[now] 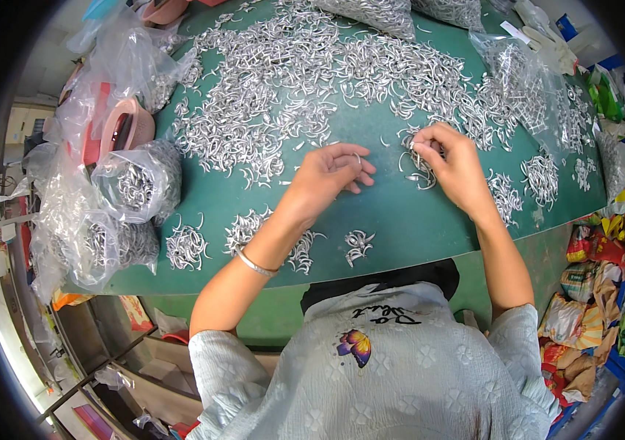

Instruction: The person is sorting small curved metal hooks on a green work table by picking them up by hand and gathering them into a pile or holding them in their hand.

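Observation:
A green table (393,220) is strewn with a wide heap of small curved silver metal hooks (290,66). My left hand (331,172) rests on the table with fingers curled, a thin silver hook pinched at its fingertips. My right hand (451,161) is bent over a small cluster of hooks (418,172), its fingertips pinched together on one or more of them. Small sorted bunches of hooks (184,246) (358,244) lie along the near edge. A silver bangle (255,264) sits on my left wrist.
Clear plastic bags filled with hooks (136,183) pile up at the left edge, with pink plastic containers (125,125) among them. More bags (521,81) lie at the right and far side. Colourful packets (591,293) are stacked on the floor at right.

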A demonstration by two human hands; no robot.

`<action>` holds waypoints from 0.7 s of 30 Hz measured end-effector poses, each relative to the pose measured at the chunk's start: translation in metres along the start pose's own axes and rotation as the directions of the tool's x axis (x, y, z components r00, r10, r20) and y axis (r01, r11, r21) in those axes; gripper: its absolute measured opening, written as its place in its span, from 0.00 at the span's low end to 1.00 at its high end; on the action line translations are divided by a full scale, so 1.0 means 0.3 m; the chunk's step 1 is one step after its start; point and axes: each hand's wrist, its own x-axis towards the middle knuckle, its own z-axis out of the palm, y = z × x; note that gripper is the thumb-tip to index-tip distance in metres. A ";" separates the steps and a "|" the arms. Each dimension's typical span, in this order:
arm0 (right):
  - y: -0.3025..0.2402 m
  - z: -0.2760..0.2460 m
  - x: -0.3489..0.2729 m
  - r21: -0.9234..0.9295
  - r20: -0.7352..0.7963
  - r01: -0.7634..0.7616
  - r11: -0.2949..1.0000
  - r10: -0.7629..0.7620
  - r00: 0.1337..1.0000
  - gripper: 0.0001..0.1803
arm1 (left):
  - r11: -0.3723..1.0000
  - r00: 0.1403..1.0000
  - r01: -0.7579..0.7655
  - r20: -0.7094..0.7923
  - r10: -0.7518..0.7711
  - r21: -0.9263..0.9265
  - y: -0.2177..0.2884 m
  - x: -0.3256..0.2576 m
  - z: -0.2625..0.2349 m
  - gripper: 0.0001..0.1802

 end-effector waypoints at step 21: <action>0.021 -0.148 -0.145 -0.086 -0.164 -0.247 0.965 0.231 0.959 0.06 | 0.563 0.869 -0.365 0.054 0.491 0.742 -0.013 0.106 0.207 0.10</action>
